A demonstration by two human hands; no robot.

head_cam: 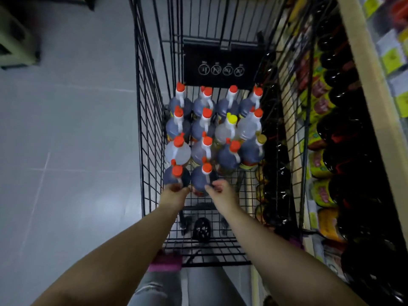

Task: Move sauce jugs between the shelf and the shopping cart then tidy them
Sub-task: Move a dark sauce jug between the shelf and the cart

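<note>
jugs dark | caps red | yellow cap | cart black

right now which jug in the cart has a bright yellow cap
The pale jug in the second row from the far end, third from the left. Other caps are red, except a duller gold one on a dark jug to its right.

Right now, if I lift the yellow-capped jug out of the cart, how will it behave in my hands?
The yellow-capped jug is probably heavy for its size, as it looks filled with pale liquid. Its neck handle should give a firm hold. Packed among red-capped jugs, it is unlikely to tip where it stands.
</note>
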